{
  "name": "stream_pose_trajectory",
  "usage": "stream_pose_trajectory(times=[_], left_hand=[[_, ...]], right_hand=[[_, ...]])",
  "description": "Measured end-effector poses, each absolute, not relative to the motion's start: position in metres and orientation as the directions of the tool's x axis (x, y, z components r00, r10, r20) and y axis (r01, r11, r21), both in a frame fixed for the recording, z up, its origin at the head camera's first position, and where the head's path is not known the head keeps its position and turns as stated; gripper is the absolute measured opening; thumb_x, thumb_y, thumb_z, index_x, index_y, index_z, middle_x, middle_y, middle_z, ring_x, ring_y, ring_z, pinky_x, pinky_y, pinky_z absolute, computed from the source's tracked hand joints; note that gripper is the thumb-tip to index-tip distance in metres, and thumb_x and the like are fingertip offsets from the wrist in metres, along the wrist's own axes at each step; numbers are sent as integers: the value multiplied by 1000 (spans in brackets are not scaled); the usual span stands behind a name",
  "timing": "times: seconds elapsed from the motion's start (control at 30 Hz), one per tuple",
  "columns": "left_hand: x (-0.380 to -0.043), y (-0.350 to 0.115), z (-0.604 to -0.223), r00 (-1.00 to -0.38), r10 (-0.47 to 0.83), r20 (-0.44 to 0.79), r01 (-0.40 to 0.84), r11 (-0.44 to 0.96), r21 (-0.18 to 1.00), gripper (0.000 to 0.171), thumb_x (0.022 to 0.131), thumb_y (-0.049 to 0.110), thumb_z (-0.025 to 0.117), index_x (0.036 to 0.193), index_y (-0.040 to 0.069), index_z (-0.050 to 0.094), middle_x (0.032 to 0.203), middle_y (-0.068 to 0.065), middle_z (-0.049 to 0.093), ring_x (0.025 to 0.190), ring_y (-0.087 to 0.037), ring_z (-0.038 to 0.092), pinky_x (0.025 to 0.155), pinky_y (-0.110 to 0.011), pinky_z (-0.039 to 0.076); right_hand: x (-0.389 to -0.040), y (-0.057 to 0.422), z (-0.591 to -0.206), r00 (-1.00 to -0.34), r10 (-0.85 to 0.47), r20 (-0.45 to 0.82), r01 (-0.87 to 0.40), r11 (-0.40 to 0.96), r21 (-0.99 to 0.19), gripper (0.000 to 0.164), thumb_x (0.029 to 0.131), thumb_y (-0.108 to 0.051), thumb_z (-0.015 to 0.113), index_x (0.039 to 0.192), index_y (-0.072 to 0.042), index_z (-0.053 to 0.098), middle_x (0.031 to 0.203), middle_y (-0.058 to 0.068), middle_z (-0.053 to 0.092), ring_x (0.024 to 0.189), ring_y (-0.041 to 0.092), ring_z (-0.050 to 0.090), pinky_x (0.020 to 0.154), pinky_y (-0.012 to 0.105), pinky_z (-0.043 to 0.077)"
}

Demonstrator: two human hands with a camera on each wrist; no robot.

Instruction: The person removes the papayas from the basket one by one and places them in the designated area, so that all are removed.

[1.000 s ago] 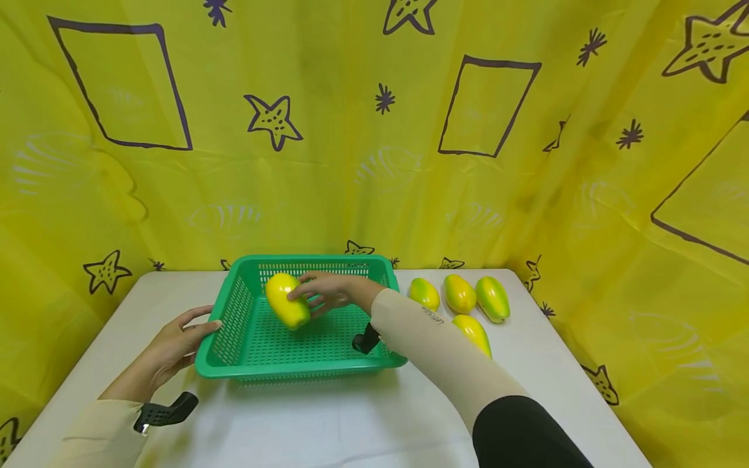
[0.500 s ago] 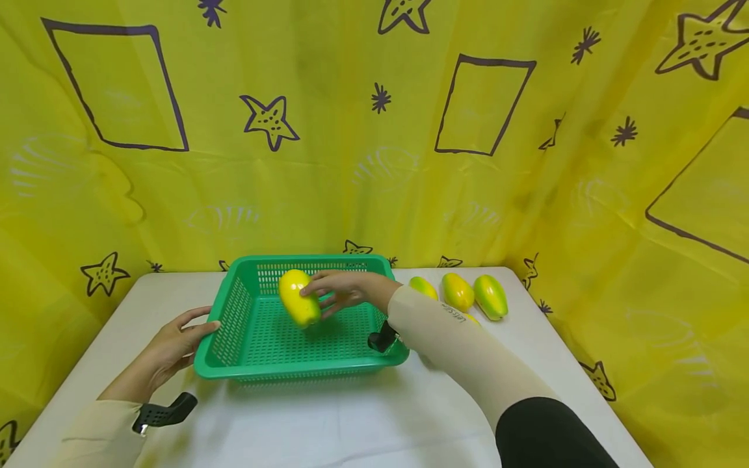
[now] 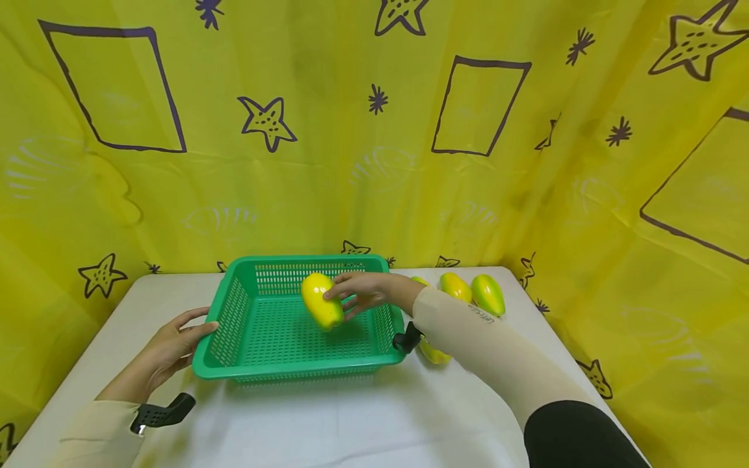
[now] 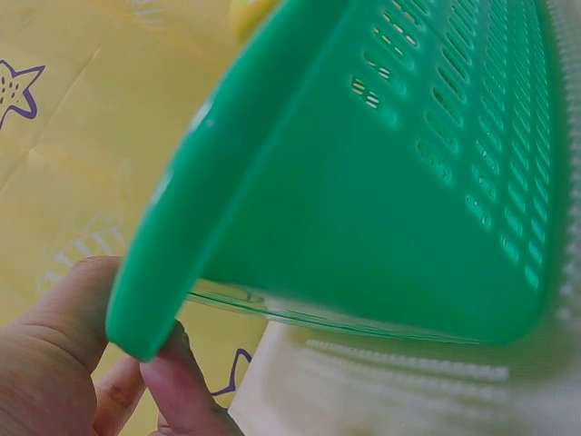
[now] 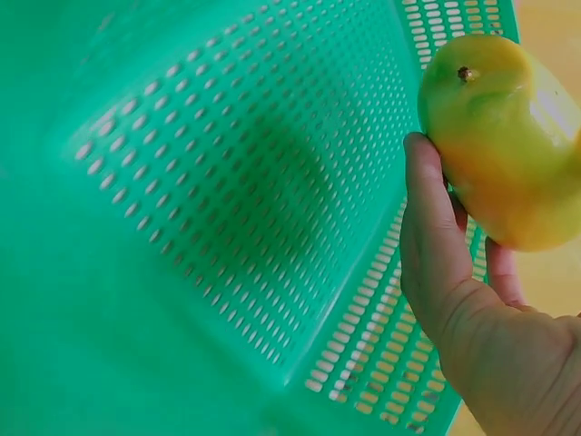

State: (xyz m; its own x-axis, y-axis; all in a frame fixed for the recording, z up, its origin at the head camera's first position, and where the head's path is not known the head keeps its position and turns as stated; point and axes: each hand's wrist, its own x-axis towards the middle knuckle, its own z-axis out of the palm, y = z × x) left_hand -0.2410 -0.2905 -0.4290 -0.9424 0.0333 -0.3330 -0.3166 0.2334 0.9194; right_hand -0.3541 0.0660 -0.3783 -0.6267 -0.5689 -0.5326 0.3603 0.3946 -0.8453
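My right hand (image 3: 370, 290) holds a yellow-green mango (image 3: 320, 300) inside the green plastic basket (image 3: 292, 371), with the fruit tilted and over the perforated floor. The right wrist view shows the mango's (image 5: 495, 136) stem end and a dark stem scar, with thumb and fingers against its near side. My left hand (image 3: 173, 346) pinches the basket's left rim; in the left wrist view, the thumb and fingers of that hand (image 4: 68, 354) lie on either side of the rim's corner (image 4: 150, 318).
Right of the basket, several more mangoes lie on the white table (image 3: 281, 422): one mango (image 3: 488, 294) at the back right, another mango (image 3: 455, 286) beside it, and a mango (image 3: 434, 353) partly under my forearm. A yellow patterned curtain (image 3: 328, 195) encloses the back and sides.
My right hand has carried the mango rightward across the basket, and its forearm now covers more of the fruit on the table. The left hand has kept its grip on the rim.
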Motion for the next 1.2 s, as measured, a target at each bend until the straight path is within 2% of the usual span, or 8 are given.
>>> stream_pose_trajectory(times=[0.17,0.37,0.57,0.8,1.2], left_hand=[[-242,-291,-430,-940,33,-340,-322,241,915,82,96,38,64,155,4,19,92,6,69,83,-12,70,74,-33,59],[-244,-291,-431,-939,30,-344,-327,244,913,83,95,39,65,155,5,19,91,6,68,83,-11,70,74,-32,59],[-244,-291,-432,-940,16,-340,-323,279,904,85,94,42,64,155,5,19,98,4,67,85,-11,68,75,-32,59],[-243,-292,-431,-937,30,-348,-328,263,907,84,95,40,64,155,5,18,96,5,66,84,-12,69,74,-33,59],[-242,-292,-430,-934,39,-354,-334,250,909,84,95,39,64,156,5,17,93,8,66,83,-12,70,74,-32,59]], right_hand=[[-353,83,-376,-641,-550,-536,364,398,-842,60,94,-16,63,147,-9,34,140,19,44,121,39,53,96,51,51],[-351,100,-373,-642,-537,-546,380,396,-836,71,95,-15,62,154,-11,22,150,20,36,130,43,47,102,56,45],[-348,112,-370,-651,-515,-557,403,388,-829,77,95,-14,62,157,-13,16,154,22,30,136,45,40,99,53,48],[-346,126,-365,-646,-514,-565,420,380,-825,78,97,-13,59,157,-13,11,158,22,24,141,45,32,101,53,47],[-339,141,-349,-645,-506,-572,431,378,-820,75,96,-12,58,156,-13,12,157,25,22,141,46,31,105,55,42]])
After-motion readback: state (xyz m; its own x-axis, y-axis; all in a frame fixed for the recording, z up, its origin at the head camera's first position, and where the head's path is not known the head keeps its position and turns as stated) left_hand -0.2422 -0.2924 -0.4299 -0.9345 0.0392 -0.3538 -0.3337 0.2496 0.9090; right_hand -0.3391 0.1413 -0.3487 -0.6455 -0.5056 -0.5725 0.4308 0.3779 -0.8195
